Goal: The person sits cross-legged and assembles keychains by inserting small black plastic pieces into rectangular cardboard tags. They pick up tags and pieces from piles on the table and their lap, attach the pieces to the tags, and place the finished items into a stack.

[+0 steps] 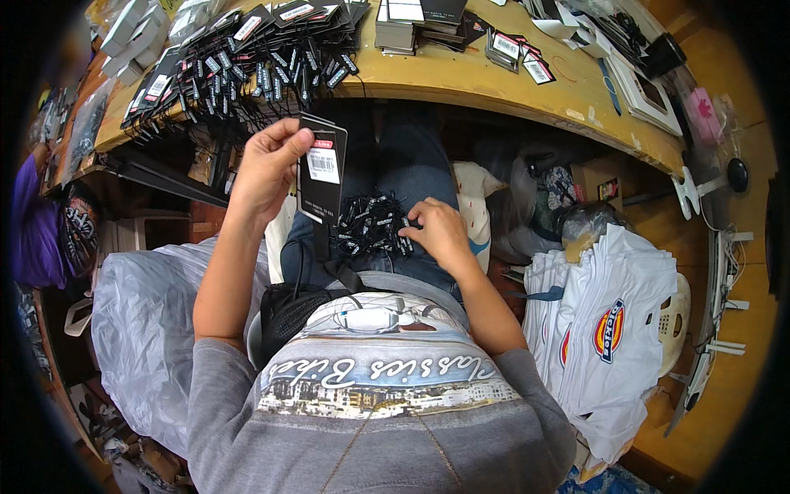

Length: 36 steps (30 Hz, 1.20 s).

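My left hand (276,165) is raised over my lap, its thumb and fingers pinching a black hang tag (319,191) with a white barcode label and a red strip. More tags' edges show behind it, so it may be a small stack. A heap of black tag strings (369,224) with small printed seals lies on my lap. My right hand (440,235) is at the heap's right edge, fingers bent together at the strings; what they pinch, if anything, is too small to make out.
On the yellow table (494,99) ahead lies a large pile of strung black tags (247,62), with tag stacks (397,33) to its right. Folded white T-shirts (609,329) hang at my right. A big plastic bag (148,337) is at my left, near a person in purple (37,222).
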{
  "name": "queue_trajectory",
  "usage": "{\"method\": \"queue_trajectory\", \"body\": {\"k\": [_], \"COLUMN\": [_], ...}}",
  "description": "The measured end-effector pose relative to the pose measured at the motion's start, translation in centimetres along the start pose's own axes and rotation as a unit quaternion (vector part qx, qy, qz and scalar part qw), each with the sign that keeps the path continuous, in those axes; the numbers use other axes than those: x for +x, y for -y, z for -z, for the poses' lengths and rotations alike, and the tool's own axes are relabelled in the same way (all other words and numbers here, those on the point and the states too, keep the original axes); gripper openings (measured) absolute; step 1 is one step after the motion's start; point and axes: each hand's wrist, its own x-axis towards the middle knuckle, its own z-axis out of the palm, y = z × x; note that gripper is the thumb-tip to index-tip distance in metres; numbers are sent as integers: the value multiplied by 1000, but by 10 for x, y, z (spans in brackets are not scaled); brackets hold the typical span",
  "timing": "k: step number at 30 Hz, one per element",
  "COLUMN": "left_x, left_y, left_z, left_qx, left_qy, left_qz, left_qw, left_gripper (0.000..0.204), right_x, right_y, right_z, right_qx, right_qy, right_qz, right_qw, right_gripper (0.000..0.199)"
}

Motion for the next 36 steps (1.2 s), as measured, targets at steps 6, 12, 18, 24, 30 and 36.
{"method": "queue_trajectory", "body": {"k": [6, 12, 18, 24, 30, 36], "left_x": [-13, -23, -26, -30, -32, -33], "left_y": [11, 37, 63, 59, 56, 47], "left_z": [-13, -24, -42, -54, -45, -46], "left_qx": [-21, 195, 208, 16, 52, 68], "left_qy": [45, 161, 192, 157, 169, 164], "left_qz": [99, 179, 170, 217, 210, 186], "left_qw": [994, 951, 944, 963, 962, 966], "left_gripper": [9, 12, 14, 11, 12, 10], "right_x": [2, 1, -3, -9, 3, 8], "right_y": [-13, -1, 25, 38, 16, 11], "right_z": [-4, 19, 21, 23, 34, 79], "right_qx": [362, 739, 755, 734, 779, 806], "right_qy": [51, 152, 49, 8, -34, -87], "right_qz": [-71, -62, -16, -5, -1, 31], "right_qw": [928, 653, 654, 679, 626, 585], "right_gripper": [13, 15, 13, 10, 10, 15]}}
